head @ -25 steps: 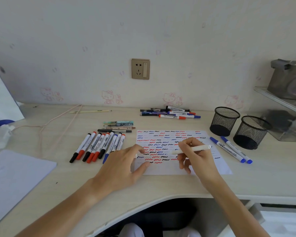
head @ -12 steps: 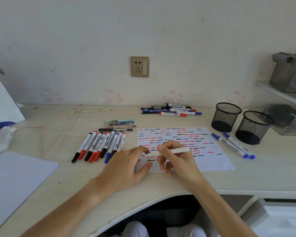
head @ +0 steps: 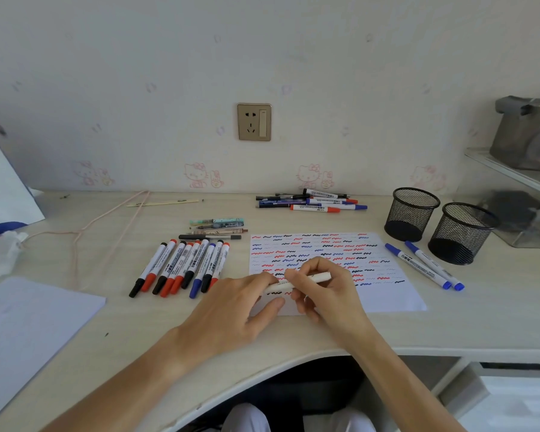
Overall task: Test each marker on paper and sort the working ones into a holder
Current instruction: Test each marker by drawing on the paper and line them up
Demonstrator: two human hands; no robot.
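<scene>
A white marker lies nearly level in my right hand, over the near left part of the test paper, which is covered in red, blue and black squiggles. My left hand rests on the paper's left edge. Its thumb and forefinger close around the marker's left end, hiding the tip. Two empty black mesh holders stand at the right. A row of several capped markers lies left of the paper, and two blue markers lie to its right.
Several more markers and pens form a pile near the wall, with a few pens above the row. A pink cord, a white sheet and a bag are at the left. A clear box sits far right.
My right hand has carried the marker leftward across the paper until its left end reaches my left hand's fingers. My left hand has stayed on the paper's left edge.
</scene>
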